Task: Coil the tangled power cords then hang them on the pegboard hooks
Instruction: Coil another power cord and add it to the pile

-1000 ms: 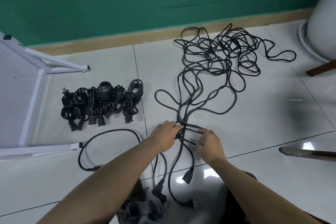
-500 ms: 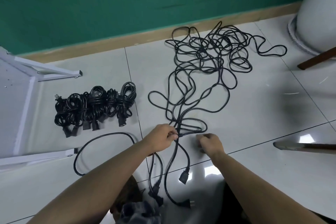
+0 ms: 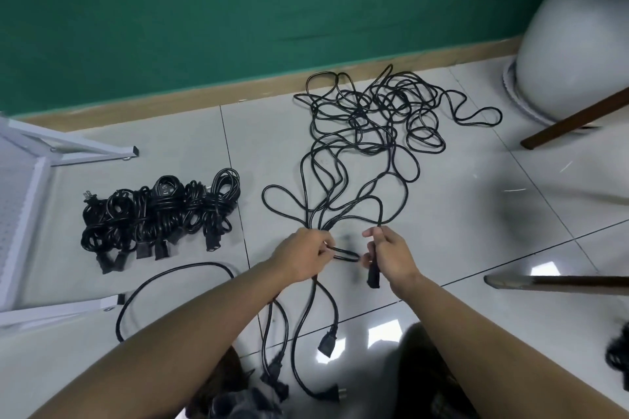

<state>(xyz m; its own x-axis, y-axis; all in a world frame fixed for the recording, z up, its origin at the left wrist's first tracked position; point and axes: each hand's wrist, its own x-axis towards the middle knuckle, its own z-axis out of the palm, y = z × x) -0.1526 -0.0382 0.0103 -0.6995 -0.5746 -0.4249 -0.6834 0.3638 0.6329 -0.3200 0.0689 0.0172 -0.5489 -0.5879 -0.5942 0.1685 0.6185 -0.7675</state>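
Left hand (image 3: 303, 257) fisted round several tangled cords (image 3: 354, 119), right hand (image 3: 389, 253) gripping one cord's plug end (image 3: 373, 277) (palm side hidden), pegboard (image 3: 20, 201) cropped at left edge

Light: bright, even, from overhead.
Glare: white patches on floor tiles (image 3: 384, 333), lower right.
Shadows: soft, right of centre.
Edges: wide-angle bending; slight blur throughout.

2 hands: left hand (image 3: 306, 257), right hand (image 3: 391, 255). 1 tangled pile of cords (image 3: 374, 119), far centre. Approx. 6 coiled bundles (image 3: 160, 214), left; exact no. hard to tell. 1 loose cord (image 3: 190, 265), near left. 2 wooden legs, right: far (image 3: 575, 119), near (image 3: 558, 281). 1 white pegboard frame (image 3: 32, 207).
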